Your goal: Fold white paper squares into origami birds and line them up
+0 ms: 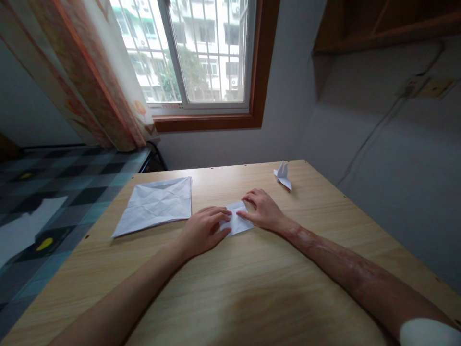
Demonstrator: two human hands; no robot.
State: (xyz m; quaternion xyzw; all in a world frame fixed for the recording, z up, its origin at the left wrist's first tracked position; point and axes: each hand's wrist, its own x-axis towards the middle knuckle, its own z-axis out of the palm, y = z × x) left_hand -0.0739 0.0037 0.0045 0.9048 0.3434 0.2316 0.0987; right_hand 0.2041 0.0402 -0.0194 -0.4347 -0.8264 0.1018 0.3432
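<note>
Evidently light and thin, the small white paper square (238, 223) lies on the wood-grain counter (219, 293) at the dial's centre; it should crease easily, so edges and corners suit a gentle hold. The left hand (203, 230) touches its nine o'clock side, fingers loosely curled; the right hand (264, 210) touches around two, fingers bent. Whether either pinches, I cannot tell. Creased paper sheets (158, 204) lie towards ten o'clock, a folded paper crane (283, 177) between one and two.

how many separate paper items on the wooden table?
3: large creased paper, left; small folded paper under left hand and right hand; folded figure, far right. More sheets may hide beneath the large one.
</note>
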